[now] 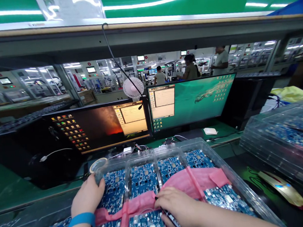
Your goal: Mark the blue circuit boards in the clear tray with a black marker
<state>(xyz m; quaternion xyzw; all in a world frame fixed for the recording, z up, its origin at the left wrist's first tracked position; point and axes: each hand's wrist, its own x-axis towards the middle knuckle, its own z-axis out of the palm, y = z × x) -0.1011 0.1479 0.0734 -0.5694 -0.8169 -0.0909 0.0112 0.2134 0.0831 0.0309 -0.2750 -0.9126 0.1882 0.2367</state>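
Note:
A clear plastic tray (210,147) lies in front of me, with blue circuit boards (144,179) in its compartments. Pink sheet material (184,181) runs across the boards. My left hand (87,195), with a blue band on the wrist, is closed on the tray's far left edge; its fingertips are partly hidden. A roll of tape (98,165) is just beyond those fingers. Over the middle of the tray, my right hand (179,206) holds a dark pen (174,221), with its tip by the pink material and its rear toward me.
Two monitors (190,103) stand behind the tray, with a small white fan (133,88) above their join. To the right are a gold computer mouse (282,188) and stacked clear trays (251,133) of boards. A cable hangs from the overhead shelf (160,33). Several people are farther back.

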